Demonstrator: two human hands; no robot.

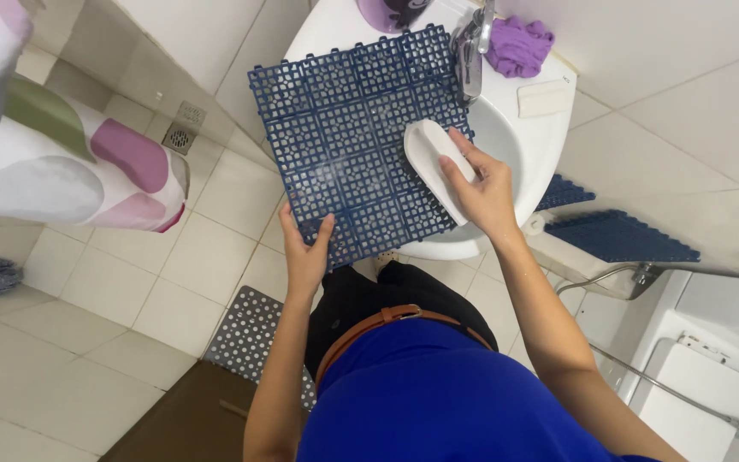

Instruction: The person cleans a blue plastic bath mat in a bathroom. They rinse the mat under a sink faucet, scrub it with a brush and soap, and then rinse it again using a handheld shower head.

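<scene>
While held over sink (549, 128): blue grid mat (344, 128) | left hand (305, 257) grips edge | right hand (485, 192) clasps white brush (434, 158)

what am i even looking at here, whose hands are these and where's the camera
The camera sits on a person's head and looks straight down, so you see their own two bare arms, blue top and brown belt from above. There is no machine. They stand at a white sink in a tiled bathroom. The left hand grips the near edge of a dark blue plastic grid mat held over the sink. The right hand presses a white brush flat against the mat. By the tap lie a purple cloth and a white bar of soap. More blue mats lie to the right.
</scene>
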